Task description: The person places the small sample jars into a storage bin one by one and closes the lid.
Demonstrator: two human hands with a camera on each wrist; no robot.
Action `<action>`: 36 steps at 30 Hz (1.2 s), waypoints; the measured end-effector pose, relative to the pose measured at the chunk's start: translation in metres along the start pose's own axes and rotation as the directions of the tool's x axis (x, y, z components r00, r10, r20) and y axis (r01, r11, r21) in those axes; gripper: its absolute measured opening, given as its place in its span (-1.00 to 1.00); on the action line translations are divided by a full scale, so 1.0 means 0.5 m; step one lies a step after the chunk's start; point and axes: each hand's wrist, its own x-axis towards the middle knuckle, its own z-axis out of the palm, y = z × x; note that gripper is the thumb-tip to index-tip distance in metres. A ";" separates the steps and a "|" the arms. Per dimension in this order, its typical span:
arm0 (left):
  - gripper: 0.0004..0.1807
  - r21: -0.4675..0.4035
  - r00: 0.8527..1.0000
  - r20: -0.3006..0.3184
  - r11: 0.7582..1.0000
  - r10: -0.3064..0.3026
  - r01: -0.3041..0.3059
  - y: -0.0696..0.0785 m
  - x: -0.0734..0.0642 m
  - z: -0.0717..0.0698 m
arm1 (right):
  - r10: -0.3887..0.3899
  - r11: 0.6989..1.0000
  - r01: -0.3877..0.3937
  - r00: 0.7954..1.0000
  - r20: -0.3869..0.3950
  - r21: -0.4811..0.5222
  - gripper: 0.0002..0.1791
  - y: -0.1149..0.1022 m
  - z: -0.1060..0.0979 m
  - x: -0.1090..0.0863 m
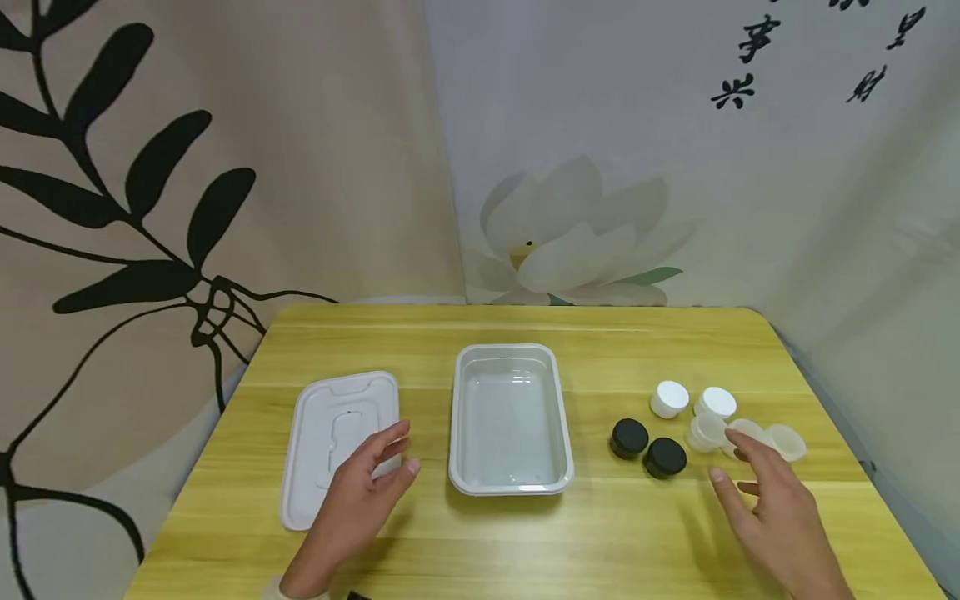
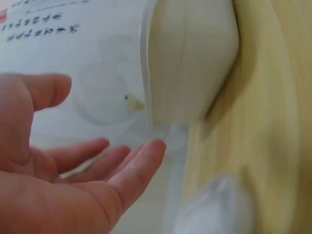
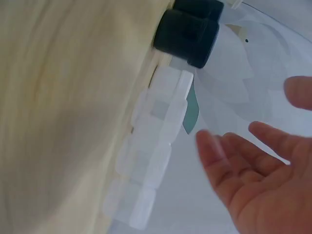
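A white rectangular plastic tray (image 1: 459, 417) stands in the middle of the table in the head view; its side wall (image 2: 190, 63) fills the upper middle of the left wrist view. To its left lies a flat white lid (image 1: 311, 454). My left hand (image 1: 356, 504) hovers over the lid's lower right corner with relaxed fingers, holding nothing. On the right are two black-topped small jars (image 1: 665, 457), two white ones (image 1: 670, 399) and several translucent ones (image 1: 786, 442). Just in front of the translucent jars (image 3: 141, 146), my right hand (image 1: 776, 521) is held loosely spread, its palm bare.
The wooden table (image 1: 510, 550) carries all these things. Behind it hangs a printed curtain (image 1: 585, 125) with a pale flower and dark leaves. A small dark object (image 1: 357, 596) shows at the bottom edge, too cut off to identify.
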 end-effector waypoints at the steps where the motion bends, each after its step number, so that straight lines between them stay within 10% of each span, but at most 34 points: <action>1: -0.36 -0.086 0.999 0.013 0.996 -0.038 0.039 0.003 0.000 0.006 | 0.009 1.000 -0.008 1.000 -0.029 0.024 -0.37 -0.002 0.002 -0.001; 6: -0.30 -0.449 0.971 0.129 0.862 -0.200 0.236 0.005 0.002 0.038 | 0.065 0.976 -0.051 0.996 -0.058 0.213 -0.46 -0.005 0.014 -0.006; 12: -0.22 -0.589 0.942 0.225 0.736 -0.248 0.335 -0.007 0.003 0.066 | 0.046 0.880 -0.064 0.998 0.051 0.470 -0.48 -0.001 0.033 0.004; 27: -0.18 -0.634 0.917 0.353 0.674 -0.184 0.379 -0.020 0.009 0.100 | 0.090 0.577 -0.248 0.966 0.242 0.778 -0.45 0.039 0.073 0.016; 36: -0.16 -0.691 0.912 0.371 0.603 -0.176 0.398 -0.023 0.008 0.105 | 0.143 0.578 -0.323 0.944 0.297 0.750 -0.38 0.043 0.092 0.024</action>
